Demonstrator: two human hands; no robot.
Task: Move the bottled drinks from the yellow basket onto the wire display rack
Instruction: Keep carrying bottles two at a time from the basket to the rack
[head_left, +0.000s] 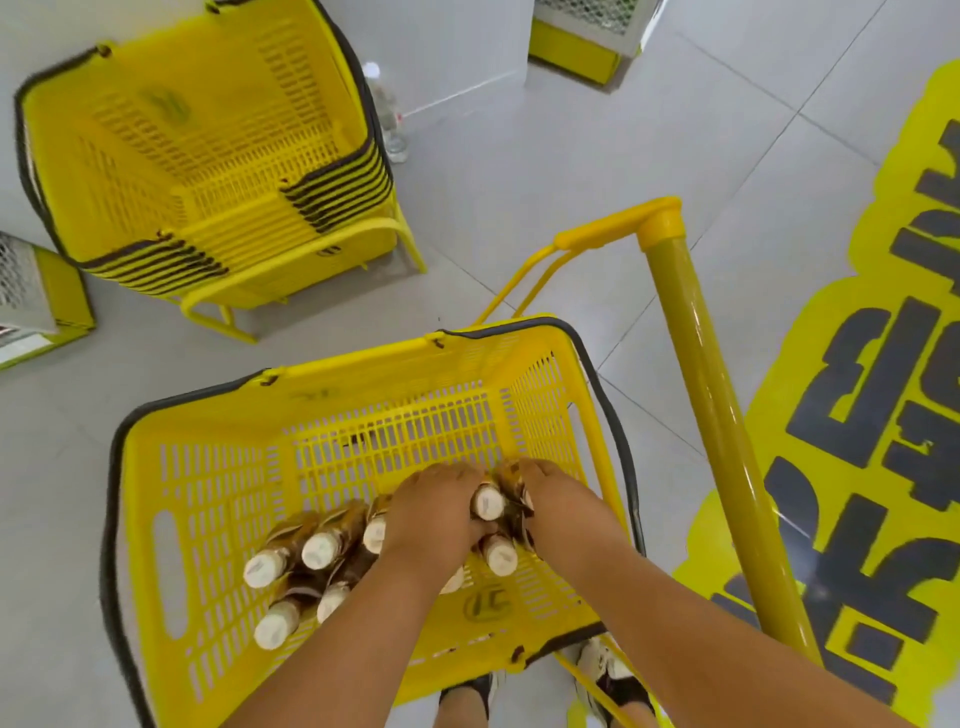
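We are at the start of the job, as far as we can judge: all the bottles (322, 551) we can see are in the yellow basket (208, 519), standing in a cluster near its close wall, and no wire display rack with drinks on it is in view. Both our hands are down in the basket. Our left hand (434, 512) curls over the tops of the bottles in the middle, and our right hand (550, 493) curls round one or two at the right side; a cream-capped bottle (487, 503) stands between them. So the lift is about to come, and every bottle remains to be moved.

The basket is hard plastic with slotted walls and a dark rim. The bottles are slim, with brown glossy bodies and round pale caps. A stack of baskets (208, 156) sits on the smooth grey tiled floor (571, 156).
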